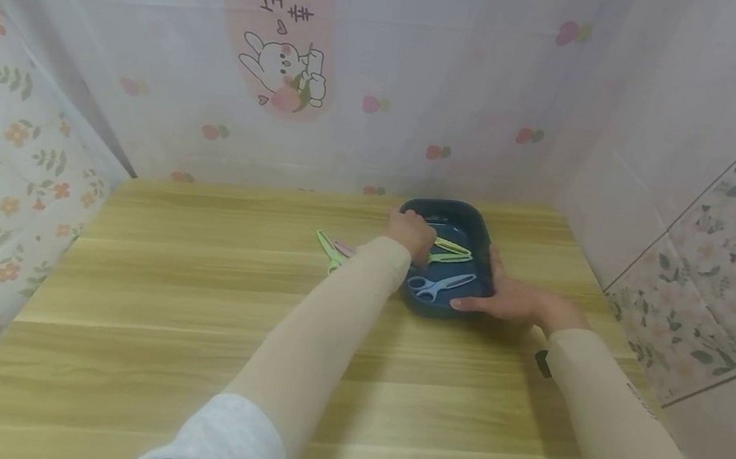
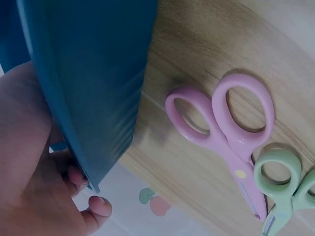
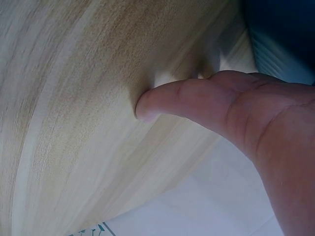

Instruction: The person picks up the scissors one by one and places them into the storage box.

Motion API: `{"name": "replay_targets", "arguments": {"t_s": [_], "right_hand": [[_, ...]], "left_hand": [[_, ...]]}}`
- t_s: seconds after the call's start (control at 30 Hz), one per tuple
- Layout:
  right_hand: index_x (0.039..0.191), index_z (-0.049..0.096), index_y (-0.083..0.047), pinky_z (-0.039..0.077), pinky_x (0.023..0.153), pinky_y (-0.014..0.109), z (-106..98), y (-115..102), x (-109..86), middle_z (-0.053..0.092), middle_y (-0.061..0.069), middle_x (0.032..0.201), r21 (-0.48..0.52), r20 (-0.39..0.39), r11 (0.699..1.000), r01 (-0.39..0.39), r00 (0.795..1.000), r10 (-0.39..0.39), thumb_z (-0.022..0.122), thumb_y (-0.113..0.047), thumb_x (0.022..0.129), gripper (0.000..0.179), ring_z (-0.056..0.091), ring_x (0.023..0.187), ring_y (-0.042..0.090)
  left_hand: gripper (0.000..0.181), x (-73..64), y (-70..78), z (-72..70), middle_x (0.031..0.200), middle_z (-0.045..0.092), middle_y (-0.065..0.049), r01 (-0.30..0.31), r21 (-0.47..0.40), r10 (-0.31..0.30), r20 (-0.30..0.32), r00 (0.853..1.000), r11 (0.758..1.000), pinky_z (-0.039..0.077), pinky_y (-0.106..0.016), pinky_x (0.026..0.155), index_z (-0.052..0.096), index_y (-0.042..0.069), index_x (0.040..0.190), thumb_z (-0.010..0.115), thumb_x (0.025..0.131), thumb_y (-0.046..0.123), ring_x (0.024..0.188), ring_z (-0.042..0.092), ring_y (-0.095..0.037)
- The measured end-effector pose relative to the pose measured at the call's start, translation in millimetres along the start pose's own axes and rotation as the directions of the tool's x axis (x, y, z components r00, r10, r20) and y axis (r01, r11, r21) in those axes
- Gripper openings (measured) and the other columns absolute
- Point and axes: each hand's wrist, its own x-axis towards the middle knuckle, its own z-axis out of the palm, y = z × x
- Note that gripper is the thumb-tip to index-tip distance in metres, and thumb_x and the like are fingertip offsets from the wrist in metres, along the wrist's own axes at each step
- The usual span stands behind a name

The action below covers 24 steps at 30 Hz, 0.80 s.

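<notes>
Green scissors: left of the blue bin. Pink scissors: beside these, nearer the bin. Left hand: at the bin's left rim, fingers curled; what they pinch, if anything, cannot be told. Yellow-green blades: inside the bin, just right of the left hand, the nearer hand; long axis left to right. Blue scissors: toward the bin's front, inside, rings left. Right hand: fingers spread against the bin's right wall.
</notes>
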Motion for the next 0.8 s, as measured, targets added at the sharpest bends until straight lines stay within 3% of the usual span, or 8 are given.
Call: {"name": "replay_targets", "arguments": {"t_s": [0.13,0.33,0.53,0.57,0.77,0.8], "right_hand": [[0.159,-0.037,-0.007,0.021,0.128,0.071,0.6,-3.2,0.2,0.000,0.040,0.172,0.001,0.002,1.000,0.011,1.000,-0.011,0.070,-0.076,0.087,0.147,0.021,0.157,0.059],[0.159,-0.038,-0.006,0.019,0.128,0.072,-0.2,-6.3,-0.5,-0.004,0.039,0.172,0.017,0.008,1.000,0.011,1.000,-0.011,0.071,-0.073,0.088,0.146,0.018,0.157,0.060],[0.159,-0.037,-0.005,0.019,0.127,0.073,-1.1,-6.8,-1.0,-0.008,0.039,0.172,-0.007,0.001,1.000,0.013,1.000,-0.013,0.070,-0.074,0.088,0.146,0.016,0.157,0.062],[0.159,-0.037,-0.005,0.019,0.127,0.072,-1.0,-7.1,-1.1,-0.008,0.039,0.172,-0.008,-0.001,1.000,0.017,1.000,-0.017,0.071,-0.074,0.088,0.146,0.015,0.157,0.062],[0.158,-0.039,-0.009,0.021,0.126,0.073,-0.4,-7.3,-0.6,-0.016,0.037,0.172,0.034,0.021,0.999,0.004,1.000,-0.004,0.073,-0.070,0.088,0.146,0.012,0.158,0.062],[0.158,-0.040,-0.009,0.022,0.126,0.073,-0.4,-7.2,-0.4,-0.017,0.037,0.171,0.040,0.025,0.999,-0.001,1.000,0.000,0.073,-0.070,0.088,0.146,0.012,0.157,0.062]], "left_hand": [[0.049,2.1,-5.3,0.6,0.140,0.069,-0.003,-0.009,0.014,0.010,-0.019,1.000,1.000,0.049,-0.052,0.111,0.070,0.024,0.139,0.076,0.094,0.044,0.132,0.059,-0.025],[0.030,-3.5,-23.6,-13.4,0.125,0.075,0.001,-0.030,0.020,0.032,-0.099,0.995,0.999,0.054,-0.050,0.107,0.078,0.024,0.118,0.074,0.094,0.042,0.122,0.065,-0.023],[0.036,-7.4,-53.6,-31.4,0.130,0.075,-0.004,0.015,0.006,-0.014,-0.121,0.993,1.000,0.051,-0.065,0.109,0.078,0.019,0.120,0.077,0.091,0.041,0.128,0.065,-0.030],[0.034,5.6,-65.1,-25.6,0.124,0.077,-0.003,0.010,-0.001,-0.010,-0.151,0.988,1.000,0.054,-0.063,0.106,0.079,0.018,0.113,0.075,0.091,0.044,0.123,0.068,-0.028],[0.028,-10.8,-99.7,-35.3,0.132,0.075,-0.007,0.053,-0.035,-0.057,-0.150,0.987,0.998,0.044,-0.068,0.115,0.078,0.016,0.111,0.074,0.091,0.034,0.130,0.065,-0.032],[0.031,-30.3,-99.0,-44.7,0.139,0.072,-0.009,0.069,-0.027,-0.072,-0.125,0.990,0.997,0.039,-0.071,0.118,0.077,0.015,0.119,0.075,0.091,0.029,0.136,0.062,-0.034]]}}
